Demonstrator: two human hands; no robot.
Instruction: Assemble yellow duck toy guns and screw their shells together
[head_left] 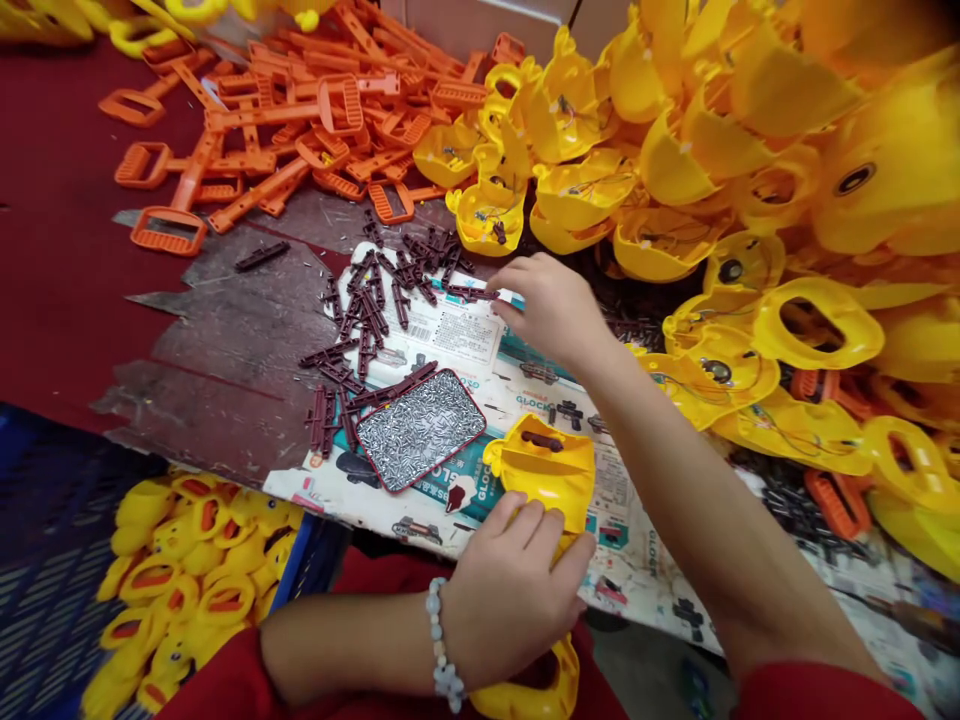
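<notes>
My left hand (517,580), with a beaded bracelet at the wrist, is closed over a yellow plastic toy shell (555,475) at the table's front edge. The shell's hollow side faces up, and a small dark brown piece (541,441) lies inside it. Stretched forward, my right hand (551,305) has its thumb and forefinger at the end of a dark brown plastic strip (471,293). Similar brown strips (367,305) lie in a loose heap to its left. A shallow tray (480,432) full of small metal pins (424,428) sits left of the shell.
Orange plastic handles (262,130) are piled at the back left. Stacked yellow shells (585,190), some with wires inside, fill the back and right. Printed cardboard (517,370) covers the worktop. A blue crate (292,570) with yellow duck-like toys (202,570) stands at lower left.
</notes>
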